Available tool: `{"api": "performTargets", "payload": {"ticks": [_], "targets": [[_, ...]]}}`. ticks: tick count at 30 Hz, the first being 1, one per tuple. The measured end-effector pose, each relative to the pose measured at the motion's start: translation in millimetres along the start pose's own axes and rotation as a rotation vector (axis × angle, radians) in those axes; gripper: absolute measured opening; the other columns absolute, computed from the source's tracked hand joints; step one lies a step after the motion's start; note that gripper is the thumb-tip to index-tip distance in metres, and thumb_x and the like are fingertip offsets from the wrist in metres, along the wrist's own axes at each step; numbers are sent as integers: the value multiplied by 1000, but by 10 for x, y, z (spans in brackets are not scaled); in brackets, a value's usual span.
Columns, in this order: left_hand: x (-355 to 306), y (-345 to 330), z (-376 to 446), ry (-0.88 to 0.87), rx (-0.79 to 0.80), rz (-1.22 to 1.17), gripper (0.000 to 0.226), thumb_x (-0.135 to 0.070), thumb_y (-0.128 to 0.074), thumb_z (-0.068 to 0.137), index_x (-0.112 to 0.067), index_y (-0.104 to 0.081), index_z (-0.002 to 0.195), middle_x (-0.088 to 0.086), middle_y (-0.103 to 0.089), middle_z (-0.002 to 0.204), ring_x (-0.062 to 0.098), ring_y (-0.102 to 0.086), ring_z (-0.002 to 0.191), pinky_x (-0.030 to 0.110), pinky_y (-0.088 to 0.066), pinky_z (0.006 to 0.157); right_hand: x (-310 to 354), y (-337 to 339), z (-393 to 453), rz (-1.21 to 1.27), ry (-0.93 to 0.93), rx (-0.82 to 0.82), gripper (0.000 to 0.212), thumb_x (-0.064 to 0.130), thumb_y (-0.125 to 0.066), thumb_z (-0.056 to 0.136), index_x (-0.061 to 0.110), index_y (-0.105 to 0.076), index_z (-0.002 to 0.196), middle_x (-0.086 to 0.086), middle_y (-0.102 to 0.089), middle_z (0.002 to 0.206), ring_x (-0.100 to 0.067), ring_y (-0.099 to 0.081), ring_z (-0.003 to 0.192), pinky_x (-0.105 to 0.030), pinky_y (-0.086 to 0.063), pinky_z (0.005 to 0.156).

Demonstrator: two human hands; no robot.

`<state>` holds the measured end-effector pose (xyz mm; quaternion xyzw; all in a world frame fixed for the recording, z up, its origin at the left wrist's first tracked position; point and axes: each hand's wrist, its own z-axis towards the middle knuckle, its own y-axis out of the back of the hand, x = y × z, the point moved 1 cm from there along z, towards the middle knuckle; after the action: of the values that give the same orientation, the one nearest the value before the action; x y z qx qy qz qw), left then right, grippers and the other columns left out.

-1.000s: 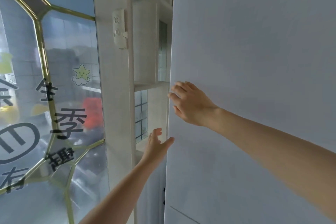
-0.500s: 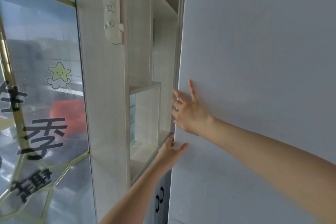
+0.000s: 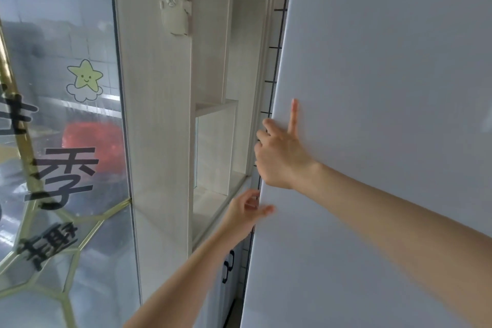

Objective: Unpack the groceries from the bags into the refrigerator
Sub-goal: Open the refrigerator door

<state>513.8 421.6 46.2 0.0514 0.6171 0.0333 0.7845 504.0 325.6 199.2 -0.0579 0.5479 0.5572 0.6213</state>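
Observation:
The white refrigerator door (image 3: 386,88) fills the right half of the head view. My right hand (image 3: 279,157) grips its left edge, fingers curled round behind the edge and the thumb pointing straight up on the door's face. Just below, my left hand (image 3: 246,212) holds the same edge, with its fingers hooked behind it and the thumb on the front. The refrigerator's inside is hidden. No bags or groceries are in view.
A white wooden shelf unit (image 3: 213,141) stands close to the left of the door. Two remote controls (image 3: 174,2) hang on its post. Further left is a glass partition (image 3: 53,34) with a star sticker (image 3: 85,80). A cabinet with black handles (image 3: 229,266) sits below.
Both hands went from reaching with spread fingers to curling round the door's left edge. The view has moved closer and the door edge sits further right.

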Motion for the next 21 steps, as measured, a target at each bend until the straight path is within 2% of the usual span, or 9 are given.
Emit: {"api": "performTargets", "payload": {"ticks": [2,5,9,12,14,15,17,19,21], "targets": [[-23,-7,-264,-39,-28,18,35,-23,-82,76,-12,-67,105,-3,-70,78,5,-66,68,20,-52,66,42,83,-181,17,9,-146,17,24,-60,78,11,-67,70,-6,-56,82,-31,-46,107,-79,21,92],[-25,-26,-646,-69,-85,34,32,-28,-82,75,-16,-67,101,8,-72,88,17,-68,81,29,-56,75,87,203,-468,70,19,-350,16,22,-61,79,11,-65,68,-4,-56,77,-28,-52,101,-80,5,99],[-124,-65,-1093,-105,-73,12,29,-28,-81,76,-23,-66,101,-5,-71,89,13,-67,80,26,-55,75,141,500,-802,334,-69,-550,17,17,-57,86,14,-72,78,1,-67,92,-22,-56,113,-71,-7,108],[-178,-104,-1334,-147,-52,27,43,-35,-82,73,-31,-60,110,-12,-64,96,14,-63,75,22,-52,69,212,736,-1140,575,-180,-692,16,6,-58,86,7,-73,92,-10,-65,111,-31,-52,119,-58,-25,110],[-184,-140,-1482,-174,-13,60,56,-47,-80,71,-38,-54,120,-15,-61,101,13,-60,73,21,-49,69,286,872,-1401,653,-275,-725,21,2,-60,85,2,-70,103,-17,-60,120,-35,-48,121,-45,-34,108],[-193,-161,-1560,-187,5,72,59,-51,-78,71,-42,-52,123,-14,-60,97,13,-59,72,19,-47,69,321,927,-1528,660,-330,-715,25,4,-61,86,0,-68,110,-18,-57,125,-36,-46,123,-40,-34,108],[-241,-216,-1715,-218,7,95,54,-46,-80,71,-49,-54,118,-15,-59,86,11,-60,72,16,-47,70,365,997,-1766,669,-432,-666,36,11,-63,88,-1,-60,122,-18,-51,132,-36,-43,126,-35,-31,110],[-287,-290,-1865,-272,-20,127,49,-38,-83,71,-53,-55,108,-19,-60,89,12,-61,74,13,-47,70,392,1045,-1981,696,-519,-612,48,17,-65,89,-3,-51,130,-17,-46,137,-35,-40,129,-32,-29,112],[-320,-400,-2026,-324,-33,134,47,-41,-83,68,-52,-57,106,-21,-59,97,13,-62,76,14,-48,72,405,1113,-2197,725,-602,-572,54,23,-64,90,-4,-46,133,-16,-42,141,-33,-38,131,-24,-26,112]]}}
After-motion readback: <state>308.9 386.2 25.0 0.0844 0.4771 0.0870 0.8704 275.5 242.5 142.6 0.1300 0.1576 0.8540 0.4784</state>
